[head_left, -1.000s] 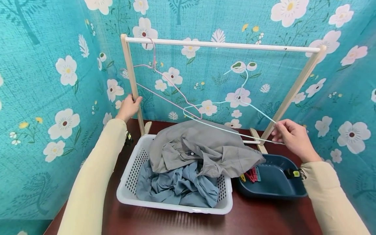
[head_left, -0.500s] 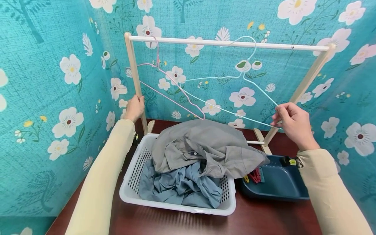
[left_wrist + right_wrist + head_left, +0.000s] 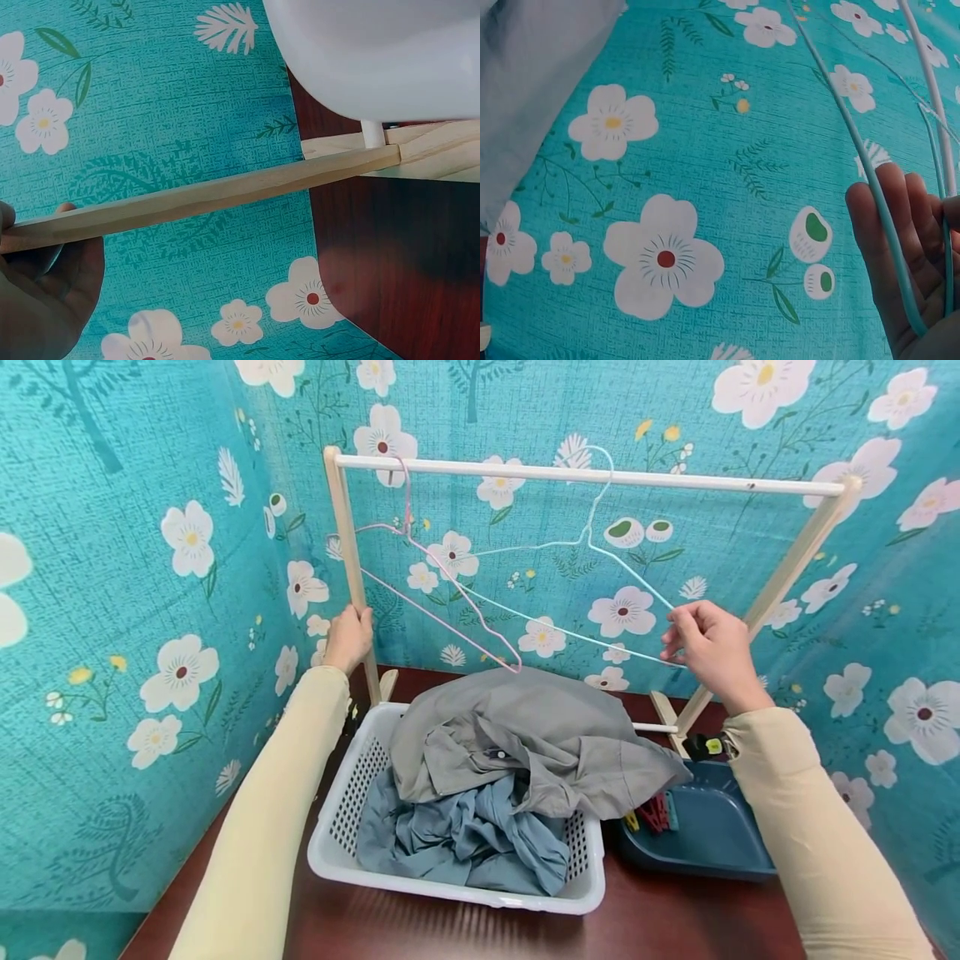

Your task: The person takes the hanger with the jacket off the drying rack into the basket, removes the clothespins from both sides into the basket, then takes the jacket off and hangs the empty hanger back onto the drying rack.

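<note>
In the head view my left hand [image 3: 349, 639] grips the left wooden post [image 3: 347, 539] of a small clothes rack. The left wrist view shows fingers and thumb around that same post. My right hand [image 3: 712, 647] pinches the right end of a light blue clothes hanger [image 3: 588, 533], its wires running through the fingers in the right wrist view. This hanger is raised; its hook overlaps the rack's white rod [image 3: 517, 471]. A pink clothes hanger [image 3: 407, 527] hangs from the rod's left part.
Below the rod stands a white laundry basket [image 3: 450, 892] with a grey garment [image 3: 540, 702] heaped over a blue garment [image 3: 465, 843]. To its right, a dark blue tray [image 3: 712, 831] contains several clothespins [image 3: 654, 814]. A floral curtain [image 3: 480, 410] closes off the back and sides.
The right hand has lifted the light blue hanger from below the rod to rod height, then shifted it left. The left hand keeps its grip on the post.
</note>
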Demonstrator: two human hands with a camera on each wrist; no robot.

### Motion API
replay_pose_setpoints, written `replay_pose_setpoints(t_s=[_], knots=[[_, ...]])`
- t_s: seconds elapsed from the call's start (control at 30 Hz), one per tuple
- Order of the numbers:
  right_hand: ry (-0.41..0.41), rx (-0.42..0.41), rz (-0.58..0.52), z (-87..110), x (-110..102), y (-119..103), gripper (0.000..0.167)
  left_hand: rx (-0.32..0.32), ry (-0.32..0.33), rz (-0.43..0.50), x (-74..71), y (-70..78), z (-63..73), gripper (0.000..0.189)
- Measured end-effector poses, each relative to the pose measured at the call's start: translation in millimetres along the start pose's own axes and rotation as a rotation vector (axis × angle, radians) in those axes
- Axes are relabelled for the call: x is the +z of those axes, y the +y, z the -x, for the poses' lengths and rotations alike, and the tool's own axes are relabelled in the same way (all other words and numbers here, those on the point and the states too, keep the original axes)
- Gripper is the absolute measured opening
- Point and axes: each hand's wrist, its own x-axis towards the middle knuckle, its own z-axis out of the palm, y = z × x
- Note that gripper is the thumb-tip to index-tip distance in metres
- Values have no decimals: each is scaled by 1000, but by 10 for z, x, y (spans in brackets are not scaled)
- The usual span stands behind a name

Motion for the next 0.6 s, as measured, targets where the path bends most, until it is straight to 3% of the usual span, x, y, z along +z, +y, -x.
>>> replay_pose_setpoints(t_s=[0.27, 0.6], knots=[[-38, 2, 33, -8, 143, 0, 37, 14, -1, -13, -5, 22, 39, 39], [-79, -20, 34, -26, 313, -41, 37, -18, -7, -7, -26, 40, 40, 37]])
